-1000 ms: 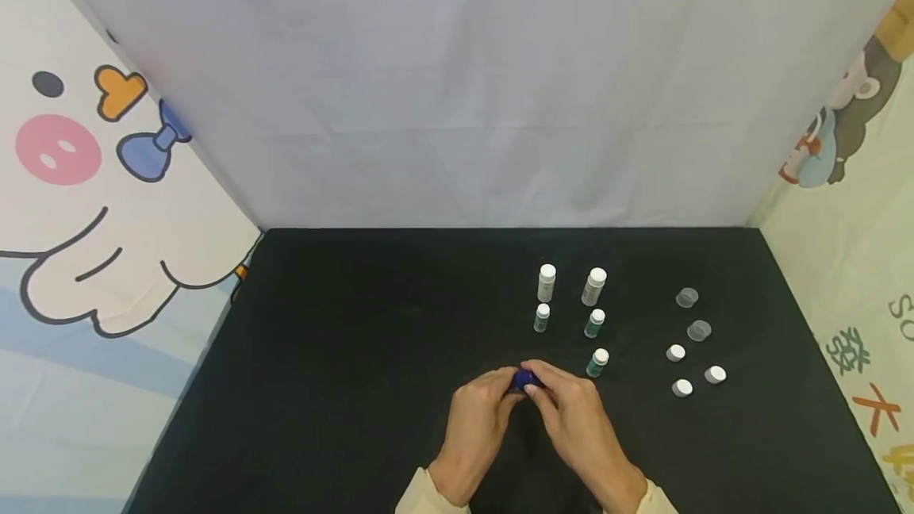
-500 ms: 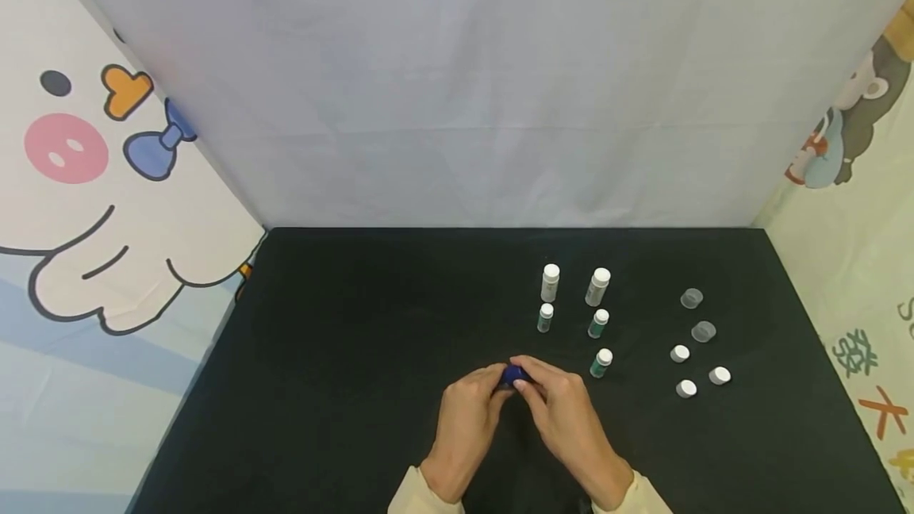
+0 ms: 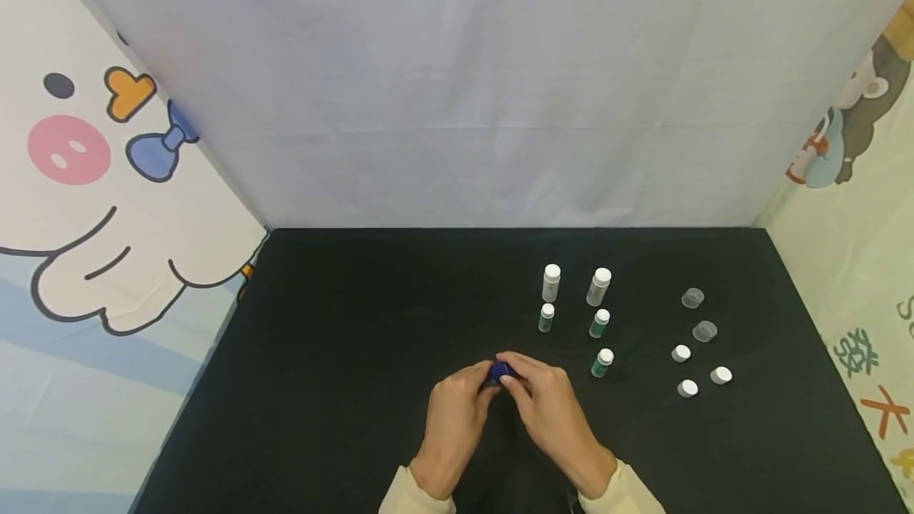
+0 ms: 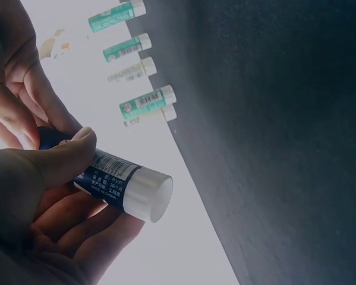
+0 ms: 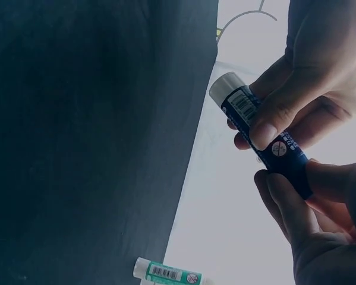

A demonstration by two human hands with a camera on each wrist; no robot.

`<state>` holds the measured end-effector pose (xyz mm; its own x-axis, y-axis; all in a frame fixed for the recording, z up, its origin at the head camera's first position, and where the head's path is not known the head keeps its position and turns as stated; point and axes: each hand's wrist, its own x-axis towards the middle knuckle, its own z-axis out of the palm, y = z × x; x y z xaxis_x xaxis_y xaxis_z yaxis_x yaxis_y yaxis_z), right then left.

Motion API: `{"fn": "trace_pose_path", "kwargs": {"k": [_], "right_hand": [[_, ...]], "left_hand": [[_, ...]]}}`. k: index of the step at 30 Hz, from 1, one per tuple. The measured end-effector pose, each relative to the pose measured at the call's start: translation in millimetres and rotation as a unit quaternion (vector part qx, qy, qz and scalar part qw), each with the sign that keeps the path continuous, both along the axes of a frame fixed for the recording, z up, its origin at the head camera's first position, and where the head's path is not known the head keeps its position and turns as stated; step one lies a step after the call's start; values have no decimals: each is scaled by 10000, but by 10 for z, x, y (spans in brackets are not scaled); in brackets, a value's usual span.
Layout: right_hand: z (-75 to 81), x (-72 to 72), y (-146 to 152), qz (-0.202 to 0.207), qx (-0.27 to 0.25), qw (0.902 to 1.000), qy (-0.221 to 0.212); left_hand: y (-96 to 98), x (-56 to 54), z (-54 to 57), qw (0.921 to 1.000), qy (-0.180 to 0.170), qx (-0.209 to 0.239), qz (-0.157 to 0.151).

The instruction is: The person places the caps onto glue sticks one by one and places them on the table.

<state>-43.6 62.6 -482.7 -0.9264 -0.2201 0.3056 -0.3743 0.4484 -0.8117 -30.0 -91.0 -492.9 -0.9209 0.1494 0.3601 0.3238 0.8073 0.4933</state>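
Observation:
Both hands hold one dark blue glue stick between them, low over the black table. Its label with a barcode and its whitish base end show in the left wrist view. My left hand grips the body on the base side, thumb laid across the label. The fingers and thumb of my right hand pinch the opposite, plain blue end, also seen in the right wrist view, where the glue stick slants between the hands.
Several upright glue sticks with white tops, including a green one and a taller pale one, stand beyond the hands to the right. Farther right are three small white caps and two clear cup-like pieces. Printed cloth walls border the black table.
Both hands have moved a little to the left together with the blue glue stick, keeping their hold on it. The other things on the table stay where they were.

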Motion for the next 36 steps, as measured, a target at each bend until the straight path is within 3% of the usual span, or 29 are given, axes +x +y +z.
{"fn": "trace_pose_path", "kwargs": {"k": [22, 36], "right_hand": [[-97, -165, -267, 492, -215, 9966, -618], [-154, -283, -426, 829, -530, 9926, -707]], "left_hand": [[-247, -51, 7, 9974, -498, -221, 468], [-398, -122, -27, 9963, -363, -394, 674]]}}
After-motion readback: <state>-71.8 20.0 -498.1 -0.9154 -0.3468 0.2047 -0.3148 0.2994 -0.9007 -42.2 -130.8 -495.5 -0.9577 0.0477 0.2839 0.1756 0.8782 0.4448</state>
